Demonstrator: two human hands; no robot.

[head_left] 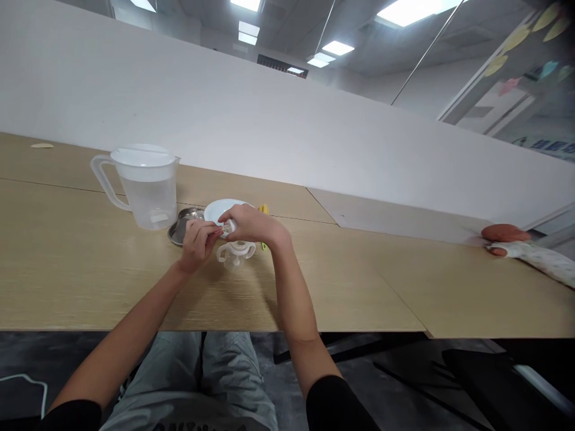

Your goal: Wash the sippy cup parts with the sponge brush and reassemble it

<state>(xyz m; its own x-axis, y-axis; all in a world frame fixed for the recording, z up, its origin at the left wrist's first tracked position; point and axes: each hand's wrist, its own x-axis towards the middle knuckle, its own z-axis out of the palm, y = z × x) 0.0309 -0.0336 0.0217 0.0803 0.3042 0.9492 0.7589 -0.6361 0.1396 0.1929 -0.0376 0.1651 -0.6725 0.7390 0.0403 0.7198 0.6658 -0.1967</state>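
As L hand (pixel 195 245) meets R hand (pixel 254 224), both pinch clear pc (pixel 229 227).

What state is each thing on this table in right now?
Small clear part: held between left hand and right hand.
Plastic jug: upright, lid on, clear liquid inside.
Steel dish: on the table.
White plate: partly hidden behind the hands.
Two-handled clear cup: on the table.

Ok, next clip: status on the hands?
Left hand and right hand pinching small clear plastic part. Two-handled clear cup just nearer, white disc behind.
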